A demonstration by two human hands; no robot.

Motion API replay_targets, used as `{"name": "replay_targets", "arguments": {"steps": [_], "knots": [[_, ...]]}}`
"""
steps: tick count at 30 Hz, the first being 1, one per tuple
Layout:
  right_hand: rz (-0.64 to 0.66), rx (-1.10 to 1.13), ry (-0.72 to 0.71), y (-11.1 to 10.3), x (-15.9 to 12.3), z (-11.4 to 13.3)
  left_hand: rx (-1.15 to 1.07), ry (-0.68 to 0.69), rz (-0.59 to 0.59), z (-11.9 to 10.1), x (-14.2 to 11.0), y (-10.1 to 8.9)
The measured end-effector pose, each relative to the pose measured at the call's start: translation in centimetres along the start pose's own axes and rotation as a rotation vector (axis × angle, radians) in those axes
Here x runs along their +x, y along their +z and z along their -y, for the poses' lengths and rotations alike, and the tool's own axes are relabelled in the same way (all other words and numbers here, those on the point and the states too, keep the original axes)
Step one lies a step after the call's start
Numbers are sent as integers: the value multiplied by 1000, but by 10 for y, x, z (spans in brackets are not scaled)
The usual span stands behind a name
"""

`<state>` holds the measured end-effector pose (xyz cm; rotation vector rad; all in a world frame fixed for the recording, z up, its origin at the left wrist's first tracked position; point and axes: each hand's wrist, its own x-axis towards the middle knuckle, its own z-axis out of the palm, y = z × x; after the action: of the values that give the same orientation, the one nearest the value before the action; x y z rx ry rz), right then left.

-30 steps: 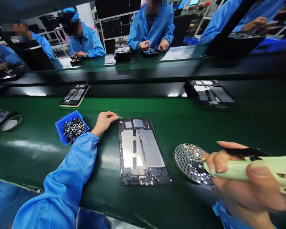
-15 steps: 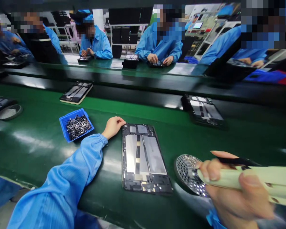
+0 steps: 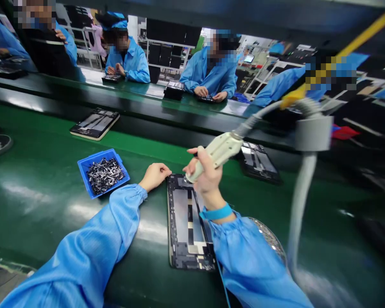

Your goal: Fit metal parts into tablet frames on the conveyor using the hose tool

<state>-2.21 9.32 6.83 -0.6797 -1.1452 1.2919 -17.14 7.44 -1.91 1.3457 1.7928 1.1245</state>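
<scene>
Quick note from my remote view: the main change is that the right hand (image 3: 205, 173) has swung up and away from the round perforated metal tray (image 3: 269, 237), whose rim now barely shows past the light-blue right sleeve (image 3: 244, 256). That hand is closed firmly around the pale green electric screwdriver (image 3: 216, 154), its fingers wrapped around the body, and it now sits over the top end of the dark tablet frame with silver panels (image 3: 181, 214). The driver's tip points down at the frame's upper edge, but I can't tell if it touches. The frame lies flat on the green conveyor mat (image 3: 51, 222), in the same place, just in front of the person and partly under the right sleeve. The left hand (image 3: 154, 176) is relaxed and half open, holding nothing I can see, with its fingertips at the frame's upper left corner. A cyan wrist strap (image 3: 216, 212) circles the right wrist. The blue plastic bin (image 3: 83, 164) of small dark metal parts (image 3: 104, 175) sits just left of the left hand. A grey hose (image 3: 298, 214) now shows in view, rising towards a yellow overhead arm (image 3: 362, 30).
</scene>
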Motion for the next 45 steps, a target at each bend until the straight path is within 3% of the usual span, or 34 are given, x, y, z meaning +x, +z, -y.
{"name": "replay_targets", "arguments": {"steps": [7,28,32,35,38,41,43,45], "knots": [[11,-30,26,28,19,-38,-32,-53,29,2,2,4],[18,-72,63,31,23,-55,51,-42,15,5,3,6],[18,-18,8,34,23,-40,75,-38,15,5,3,6],[30,109,-86,32,21,-6,108,-23,11,3,1,4],[82,186,-130,12,12,35,160,14,-16,1,1,-1],[135,177,-116,-31,-7,65,217,66,-99,-7,-9,-5],[140,132,-106,-69,-22,78,274,199,-150,-16,-33,1],[90,69,-107,-109,-35,85,370,456,-81,-25,-75,16]]}}
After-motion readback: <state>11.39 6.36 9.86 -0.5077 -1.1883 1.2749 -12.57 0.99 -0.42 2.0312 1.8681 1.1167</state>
